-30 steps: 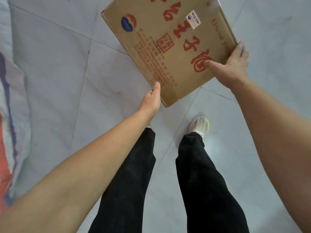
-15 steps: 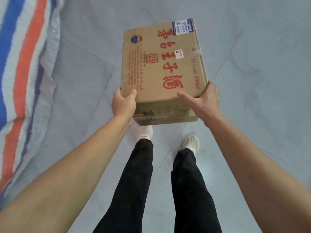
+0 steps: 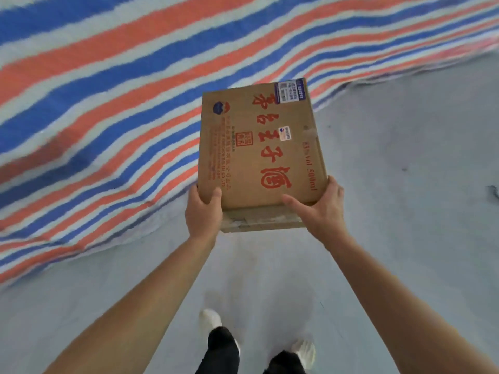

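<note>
A brown cardboard box (image 3: 259,155) with red characters and two stickers on its top is held up in front of me, above the floor. My left hand (image 3: 203,211) grips its near left corner, thumb on the top face. My right hand (image 3: 321,209) grips the near right corner, thumb lying across the top and fingers round the side. The near end of the box shows tape along its seam.
A large tarp (image 3: 121,103) striped in red, blue and white covers a mound that fills the left and far side. Grey tiled floor (image 3: 405,211) lies to the right and below. My legs in black trousers and white shoes (image 3: 210,319) show at the bottom.
The view has swung up and towards the striped tarp, which now fills the background. The box has been lifted higher and straightened, and both hands keep hold of its near corners.
</note>
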`<state>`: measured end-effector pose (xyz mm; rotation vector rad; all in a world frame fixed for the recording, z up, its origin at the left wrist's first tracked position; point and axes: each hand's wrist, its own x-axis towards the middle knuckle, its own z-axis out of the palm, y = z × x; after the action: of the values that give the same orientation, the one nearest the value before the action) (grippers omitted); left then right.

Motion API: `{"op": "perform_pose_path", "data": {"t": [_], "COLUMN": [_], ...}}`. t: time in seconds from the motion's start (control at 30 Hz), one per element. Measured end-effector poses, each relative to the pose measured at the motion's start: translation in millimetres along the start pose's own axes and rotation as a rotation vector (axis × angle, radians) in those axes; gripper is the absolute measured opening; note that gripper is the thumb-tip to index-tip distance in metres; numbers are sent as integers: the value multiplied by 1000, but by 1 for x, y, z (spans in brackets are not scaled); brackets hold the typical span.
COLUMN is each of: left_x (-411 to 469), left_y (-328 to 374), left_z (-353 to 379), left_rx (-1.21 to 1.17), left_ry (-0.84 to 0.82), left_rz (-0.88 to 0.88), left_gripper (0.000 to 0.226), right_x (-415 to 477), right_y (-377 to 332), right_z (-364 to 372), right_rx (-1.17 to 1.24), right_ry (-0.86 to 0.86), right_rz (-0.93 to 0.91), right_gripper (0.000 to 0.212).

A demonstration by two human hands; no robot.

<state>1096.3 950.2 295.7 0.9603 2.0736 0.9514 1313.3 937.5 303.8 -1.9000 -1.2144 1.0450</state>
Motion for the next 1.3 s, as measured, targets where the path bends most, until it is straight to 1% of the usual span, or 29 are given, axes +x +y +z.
{"op": "perform_pose_path", "data": {"t": [0.13,0.2,0.27,0.3,0.4,0.47,0.5,0.63,0.77,0.9,1.0,1.07,1.17,1.23,1.3], "left_x": [9,17,23,25,27,26,23,13,8,22,42,55,55,43,26], "left_y": [15,4,-6,-21,-70,-105,-127,-187,-237,-284,-315,-330,-349,-368,-387], "left_z": [-139,-229,-289,-338,-452,-521,-568,-700,-793,-863,-910,-945,-996,-1032,-1058], "left_rx": [-61,-92,-87,-107,-94,-128,-145,-209,-254,-301,-328,-347,-376,-402,-419], "left_ry": [213,333,405,464,605,679,733,927,1084,1225,1293,1362,1482,1563,1627], "left_rz": [20,10,6,-3,-67,-75,-84,-153,-216,-280,-304,-343,-387,-431,-467], "left_gripper": [48,50,51,52,55,53,51,51,53,56,56,53,45,44,45], "right_x": [-46,-82,-108,-133,-193,-234,-264,-352,-418,-459,-480,-497,-539,-583,-626], "right_y": [-107,-162,-196,-221,-272,-305,-327,-389,-432,-463,-490,-513,-543,-557,-567], "right_z": [60,114,153,191,289,349,390,508,608,707,781,835,903,941,968], "right_rx": [41,42,60,67,75,75,74,86,97,104,126,135,142,136,146], "right_ry": [-101,-169,-207,-256,-362,-446,-501,-664,-795,-915,-1010,-1113,-1187,-1280,-1406], "right_rz": [-185,-288,-342,-397,-488,-542,-577,-692,-789,-853,-921,-938,-1029,-1066,-1065], "right_gripper": [110,110,109,108,103,99,97,93,90,90,89,91,98,97,93]}}
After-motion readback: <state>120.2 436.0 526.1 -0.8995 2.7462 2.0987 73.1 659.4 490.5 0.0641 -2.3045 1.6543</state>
